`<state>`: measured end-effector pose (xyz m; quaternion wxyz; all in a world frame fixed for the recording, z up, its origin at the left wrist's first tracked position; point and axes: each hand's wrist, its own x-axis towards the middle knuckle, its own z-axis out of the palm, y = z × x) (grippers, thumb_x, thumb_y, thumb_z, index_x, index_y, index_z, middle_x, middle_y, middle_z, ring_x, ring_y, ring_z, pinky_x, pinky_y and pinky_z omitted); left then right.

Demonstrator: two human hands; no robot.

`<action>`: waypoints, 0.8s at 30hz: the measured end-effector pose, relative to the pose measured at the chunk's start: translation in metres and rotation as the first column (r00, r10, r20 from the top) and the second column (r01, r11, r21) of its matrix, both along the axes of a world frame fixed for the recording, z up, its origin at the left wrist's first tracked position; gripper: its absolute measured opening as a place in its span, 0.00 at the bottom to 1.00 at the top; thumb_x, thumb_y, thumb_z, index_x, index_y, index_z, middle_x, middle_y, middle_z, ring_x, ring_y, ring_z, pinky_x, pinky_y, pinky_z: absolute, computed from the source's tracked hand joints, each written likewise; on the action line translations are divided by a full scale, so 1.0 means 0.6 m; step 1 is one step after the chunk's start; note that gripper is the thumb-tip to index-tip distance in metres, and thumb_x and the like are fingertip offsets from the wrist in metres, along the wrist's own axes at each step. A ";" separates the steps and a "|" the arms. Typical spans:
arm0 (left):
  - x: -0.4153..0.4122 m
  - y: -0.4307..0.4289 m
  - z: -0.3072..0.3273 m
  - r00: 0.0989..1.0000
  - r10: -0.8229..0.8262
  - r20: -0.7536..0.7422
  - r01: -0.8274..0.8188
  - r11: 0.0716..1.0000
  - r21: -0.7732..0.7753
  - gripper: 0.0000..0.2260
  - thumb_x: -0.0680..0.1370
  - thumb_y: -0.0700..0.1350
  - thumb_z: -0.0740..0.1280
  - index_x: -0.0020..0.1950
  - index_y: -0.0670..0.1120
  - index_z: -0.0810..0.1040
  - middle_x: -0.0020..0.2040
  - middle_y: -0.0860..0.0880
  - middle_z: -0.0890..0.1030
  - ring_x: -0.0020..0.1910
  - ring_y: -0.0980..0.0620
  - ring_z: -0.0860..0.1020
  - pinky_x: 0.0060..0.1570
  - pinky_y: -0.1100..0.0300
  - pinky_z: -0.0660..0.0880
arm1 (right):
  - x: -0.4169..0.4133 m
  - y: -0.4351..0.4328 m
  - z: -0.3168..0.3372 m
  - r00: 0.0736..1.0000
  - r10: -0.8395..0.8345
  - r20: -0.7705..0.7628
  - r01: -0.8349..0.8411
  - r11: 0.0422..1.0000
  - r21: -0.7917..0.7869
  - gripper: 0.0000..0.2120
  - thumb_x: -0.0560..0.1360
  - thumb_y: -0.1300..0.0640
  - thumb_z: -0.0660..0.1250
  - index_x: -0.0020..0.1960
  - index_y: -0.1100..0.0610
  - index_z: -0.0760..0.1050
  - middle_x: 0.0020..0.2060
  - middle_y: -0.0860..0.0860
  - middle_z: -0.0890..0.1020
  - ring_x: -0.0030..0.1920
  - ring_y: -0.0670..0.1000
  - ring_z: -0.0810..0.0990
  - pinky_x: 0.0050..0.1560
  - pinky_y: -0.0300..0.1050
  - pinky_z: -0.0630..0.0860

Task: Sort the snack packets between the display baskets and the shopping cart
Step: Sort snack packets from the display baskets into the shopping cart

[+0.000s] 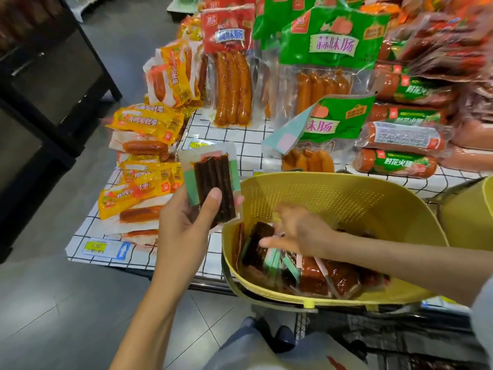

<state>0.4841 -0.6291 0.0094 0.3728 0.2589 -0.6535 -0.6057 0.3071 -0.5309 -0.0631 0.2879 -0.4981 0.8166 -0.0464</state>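
Near centre, left hand point(186, 222) grips dark snack packet point(214, 182); right hand point(296, 231), blurred, fingers straight, hovers over packets point(320, 276) in yellow basket point(333, 182), partly hiding them.

Matt perforated plastic for the yellow basket point(346, 204); glossy clear film on the snack packets point(314, 276) — crinkled; matt grid-printed cover over the tabletop point(248, 140); smooth floor tiles point(66, 303).

I've one cam only, head-worn wide-angle, tilted fwd & down, close over the basket point(346, 198) w/ the display table point(248, 138) just beyond.
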 end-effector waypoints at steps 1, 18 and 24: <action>-0.005 0.001 0.000 1.000 -0.011 0.002 0.011 1.000 0.003 0.10 0.76 0.45 0.63 0.56 0.50 0.78 0.48 0.53 0.85 0.49 0.51 0.84 0.48 0.59 0.79 | 0.013 -0.003 -0.010 0.993 0.080 -0.086 -0.068 0.988 0.135 0.30 0.72 0.34 0.63 0.57 0.59 0.72 0.60 0.55 0.74 0.63 0.57 0.70 0.60 0.54 0.73; -0.022 0.007 -0.010 0.970 -0.243 0.010 0.236 0.952 0.196 0.11 0.77 0.54 0.64 0.58 0.57 0.79 0.56 0.52 0.83 0.57 0.51 0.81 0.47 0.54 0.81 | -0.039 -0.012 0.185 0.763 0.126 0.634 0.349 0.745 -0.568 0.11 0.65 0.65 0.76 0.43 0.58 0.78 0.35 0.58 0.82 0.35 0.49 0.82 0.37 0.39 0.80; -0.015 0.007 -0.011 0.995 -0.086 0.042 0.077 0.981 0.179 0.19 0.73 0.43 0.69 0.64 0.44 0.73 0.56 0.45 0.82 0.53 0.48 0.82 0.45 0.54 0.82 | -0.015 -0.028 0.100 0.934 -0.133 0.331 0.327 0.690 -0.646 0.20 0.72 0.42 0.69 0.30 0.55 0.71 0.21 0.48 0.71 0.23 0.44 0.68 0.26 0.43 0.69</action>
